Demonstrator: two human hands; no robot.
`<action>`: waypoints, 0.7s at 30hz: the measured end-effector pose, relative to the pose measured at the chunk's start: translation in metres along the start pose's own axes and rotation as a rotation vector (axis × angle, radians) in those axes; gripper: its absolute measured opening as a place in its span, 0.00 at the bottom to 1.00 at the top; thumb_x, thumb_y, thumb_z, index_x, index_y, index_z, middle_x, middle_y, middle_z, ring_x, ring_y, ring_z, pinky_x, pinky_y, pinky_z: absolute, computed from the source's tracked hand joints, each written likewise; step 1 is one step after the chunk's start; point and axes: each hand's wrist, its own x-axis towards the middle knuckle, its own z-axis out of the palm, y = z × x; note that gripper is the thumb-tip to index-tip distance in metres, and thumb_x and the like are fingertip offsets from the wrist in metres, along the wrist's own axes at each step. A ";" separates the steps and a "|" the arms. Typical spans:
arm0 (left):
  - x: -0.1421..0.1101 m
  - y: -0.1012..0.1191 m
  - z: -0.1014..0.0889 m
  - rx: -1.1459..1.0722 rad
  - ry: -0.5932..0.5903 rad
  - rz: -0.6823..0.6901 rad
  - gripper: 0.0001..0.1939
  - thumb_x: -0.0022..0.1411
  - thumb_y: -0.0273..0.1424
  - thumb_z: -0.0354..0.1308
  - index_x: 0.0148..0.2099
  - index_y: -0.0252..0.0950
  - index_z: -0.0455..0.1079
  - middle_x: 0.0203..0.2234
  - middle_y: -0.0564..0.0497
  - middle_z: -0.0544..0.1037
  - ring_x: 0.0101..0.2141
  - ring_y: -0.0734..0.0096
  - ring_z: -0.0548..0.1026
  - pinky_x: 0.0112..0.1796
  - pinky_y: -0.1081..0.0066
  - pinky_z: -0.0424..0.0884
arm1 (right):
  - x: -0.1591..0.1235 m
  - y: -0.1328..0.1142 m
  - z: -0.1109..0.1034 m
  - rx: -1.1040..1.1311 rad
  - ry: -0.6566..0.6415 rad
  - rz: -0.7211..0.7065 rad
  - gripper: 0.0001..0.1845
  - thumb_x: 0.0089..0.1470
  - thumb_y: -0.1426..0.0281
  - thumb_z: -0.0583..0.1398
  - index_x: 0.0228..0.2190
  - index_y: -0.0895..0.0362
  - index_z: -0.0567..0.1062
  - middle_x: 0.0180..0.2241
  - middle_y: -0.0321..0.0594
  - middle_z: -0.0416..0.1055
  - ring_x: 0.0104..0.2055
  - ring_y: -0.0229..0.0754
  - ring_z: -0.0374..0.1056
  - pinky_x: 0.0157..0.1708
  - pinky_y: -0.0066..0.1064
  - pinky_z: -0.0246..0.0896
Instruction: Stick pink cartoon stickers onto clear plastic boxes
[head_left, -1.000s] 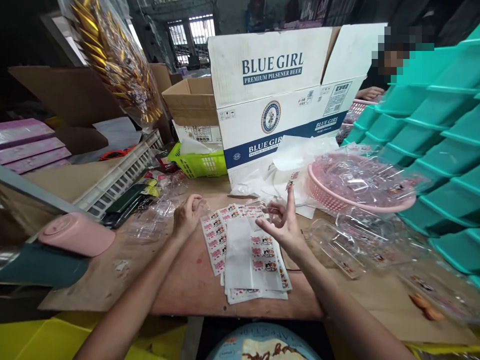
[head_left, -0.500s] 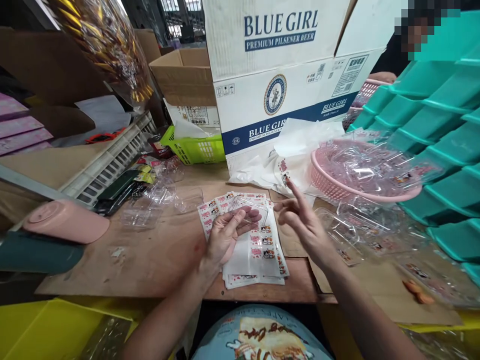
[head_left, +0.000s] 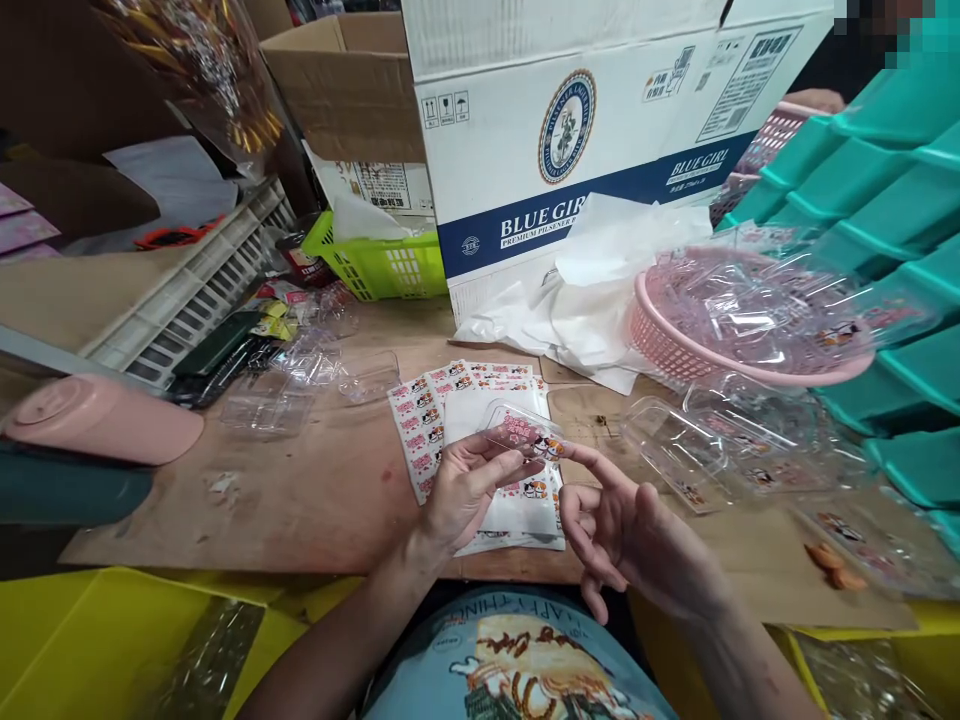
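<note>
My left hand (head_left: 476, 480) pinches a small clear plastic box (head_left: 501, 408) between thumb and fingers, above the sticker sheets. Against the box lies a strip sticker (head_left: 546, 447) with pink lettering and cartoon cats. The stretched index finger of my right hand (head_left: 619, 525) touches the sticker's right end; its thumb stands apart and the other fingers are loosely bent. Below the hands, several sticker sheets (head_left: 420, 425) with the same print are fanned out on the table, with a bare white backing part on top.
A pink basket (head_left: 675, 335) heaped with clear plastic boxes stands at right, beside stacked teal bins (head_left: 847, 210). Stickered clear boxes (head_left: 679, 465) lie in front of it. Crumpled white paper (head_left: 592, 290) rests before a beer carton (head_left: 495, 130). At left are unstickered clear boxes (head_left: 270, 405) and a pink bottle (head_left: 112, 420).
My right hand has come down and toward me, bringing the sticker on its index fingertip from the white paper to the box in my left hand. The view has tilted down.
</note>
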 end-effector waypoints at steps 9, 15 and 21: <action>-0.001 0.000 -0.003 0.027 -0.018 0.017 0.09 0.57 0.26 0.67 0.42 0.37 0.80 0.40 0.49 0.84 0.43 0.65 0.80 0.51 0.59 0.75 | -0.001 0.008 -0.008 0.006 0.006 0.012 0.35 0.59 0.47 0.57 0.62 0.46 0.57 0.30 0.34 0.71 0.16 0.26 0.55 0.19 0.32 0.72; -0.002 0.002 -0.002 0.024 -0.012 0.007 0.10 0.56 0.26 0.68 0.42 0.35 0.80 0.41 0.48 0.84 0.43 0.66 0.80 0.50 0.61 0.76 | 0.002 0.009 -0.011 -0.007 0.017 0.008 0.33 0.61 0.50 0.57 0.62 0.47 0.57 0.29 0.33 0.70 0.16 0.25 0.53 0.19 0.32 0.72; -0.001 0.002 -0.002 0.019 0.014 0.002 0.10 0.54 0.26 0.69 0.41 0.35 0.80 0.39 0.48 0.84 0.42 0.64 0.80 0.48 0.61 0.77 | 0.001 0.009 -0.012 -0.011 0.019 0.008 0.32 0.62 0.51 0.57 0.62 0.47 0.57 0.29 0.33 0.70 0.16 0.25 0.52 0.19 0.32 0.72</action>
